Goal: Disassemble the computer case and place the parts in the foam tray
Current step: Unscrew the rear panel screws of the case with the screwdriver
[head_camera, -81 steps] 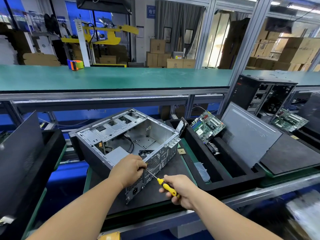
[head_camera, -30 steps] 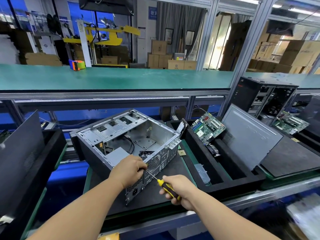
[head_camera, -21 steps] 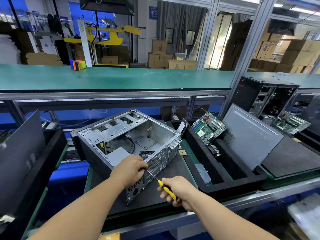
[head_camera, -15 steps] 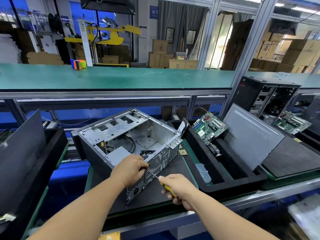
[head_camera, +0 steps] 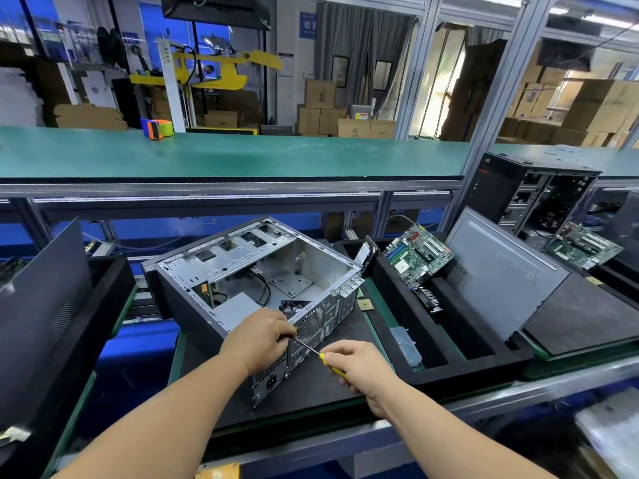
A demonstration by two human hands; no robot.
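One computer case (head_camera: 256, 281) lies on its side on a dark mat at the near middle of the desk (head_camera: 484, 395), open side up, its perforated rear panel facing the person. Inside it are black cables and a grey box at the near left corner. The left hand (head_camera: 257, 342) is curled over the near top edge of the rear panel, gripping it. The right hand (head_camera: 358, 366) is closed around the yellow handle of a screwdriver (head_camera: 316, 352), whose thin shaft slants up and left to the rear panel just beside the left hand's fingers. Right of the case sits the black foam tray (head_camera: 408, 350), with a green motherboard (head_camera: 418, 254) leaning at its far end and a grey side panel (head_camera: 498, 271) propped against its right side.
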